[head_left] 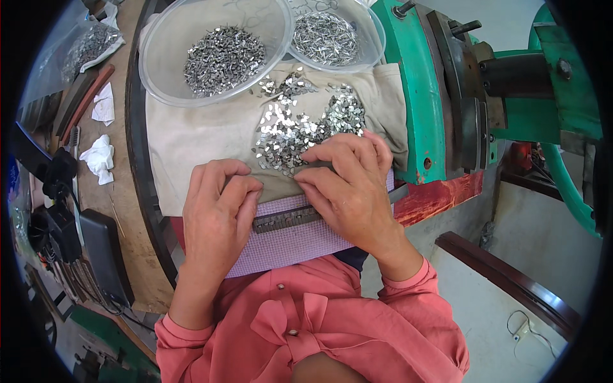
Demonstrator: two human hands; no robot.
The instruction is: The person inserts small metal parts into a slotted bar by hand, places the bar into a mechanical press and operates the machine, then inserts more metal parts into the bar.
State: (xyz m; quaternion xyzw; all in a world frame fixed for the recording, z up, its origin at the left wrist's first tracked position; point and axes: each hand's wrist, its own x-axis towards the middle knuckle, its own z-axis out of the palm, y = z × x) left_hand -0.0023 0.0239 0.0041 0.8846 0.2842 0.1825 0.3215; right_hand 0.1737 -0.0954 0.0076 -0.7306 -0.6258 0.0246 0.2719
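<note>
My left hand (219, 207) is over the near part of a beige cloth (198, 134), fingers curled and thumb pressed toward the forefinger. Anything between those fingertips is too small to make out. My right hand (352, 185) rests at the near right edge of a pile of small shiny flat metal pieces (287, 137). Its thumb and forefinger come together in a pinch, and what they hold, if anything, is hidden. Below and between both hands lies a dark slotted metal strip (287, 219), set on a lilac checked cloth (274, 250); my right hand covers part of it.
Two clear plastic tubs, one with short metal pins (225, 60) and one with slimmer pins (325, 38), stand behind the pile. A green machine (408, 96) stands close on the right. A wooden bench (121, 210) on the left carries crumpled tissue (99, 158) and a black box (105, 255).
</note>
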